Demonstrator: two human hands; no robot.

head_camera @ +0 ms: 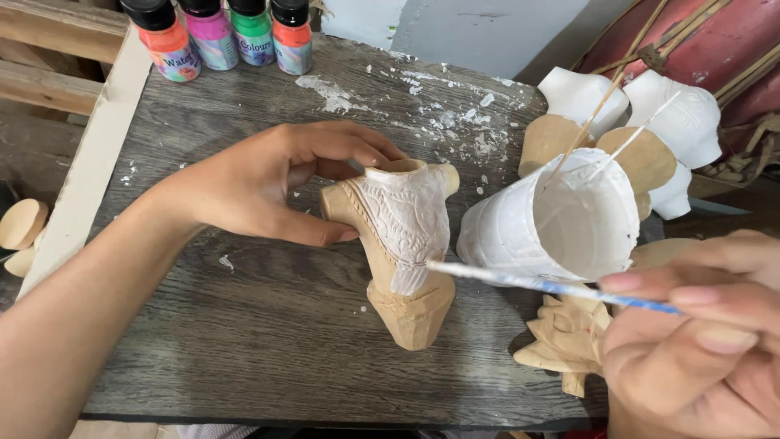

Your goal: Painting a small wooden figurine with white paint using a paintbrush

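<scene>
Your far edge: four paint bottles [230, 34] — orange, purple, green, orange | right: white-coated carvings [678, 114], bare carving [561, 341] | dried paint flecks [455, 114] — grey wooden tabletop [244, 325]

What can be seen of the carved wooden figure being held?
The carved wooden figure is pale bare wood, its patterned upper front coated white, its base unpainted. It stands tilted on the grey wooden table. The left hand grips its top from the left; the brush in the right hand touches its painted edge.

Both arms are bare, no sleeves or jewellery in view, and the fingernails are short and unpainted.
</scene>
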